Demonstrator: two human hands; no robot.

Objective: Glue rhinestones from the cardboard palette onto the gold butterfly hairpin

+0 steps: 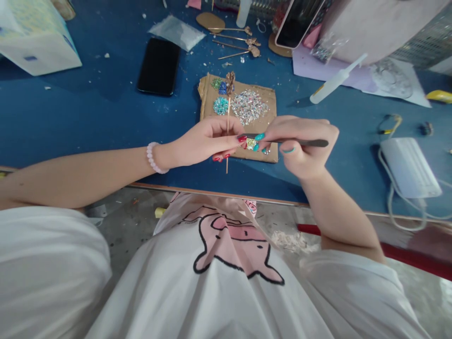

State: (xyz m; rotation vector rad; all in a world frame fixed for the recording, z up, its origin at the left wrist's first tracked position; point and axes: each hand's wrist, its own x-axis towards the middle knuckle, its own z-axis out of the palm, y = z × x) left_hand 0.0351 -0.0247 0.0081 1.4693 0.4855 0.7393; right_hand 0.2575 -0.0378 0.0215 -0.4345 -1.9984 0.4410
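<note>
My left hand (212, 139) is closed around a thin copper-coloured hairpin (227, 165), holding it roughly upright in the picture. The pin's ornamental head (230, 82) overlaps the far edge of a piece of cardboard (271, 94). Dark tweezers (314, 142) are gripped in my right hand (303, 141), their tips pointing left at my left fingertips. On the cardboard lie small rhinestones in piles: silver (249, 106), turquoise (221, 105), blue (222, 88) and green (216, 83). Yellow-green stones (251, 143) show between my hands. Whether the tips hold a stone is too small to tell.
A black phone (158, 67) and a clear plastic bag (177, 33) lie behind the left hand. Several more hairpins (236, 41) rest at the back. To the right are a glue bottle (332, 85) and a white face mask (409, 167). A tissue box (42, 47) stands far left.
</note>
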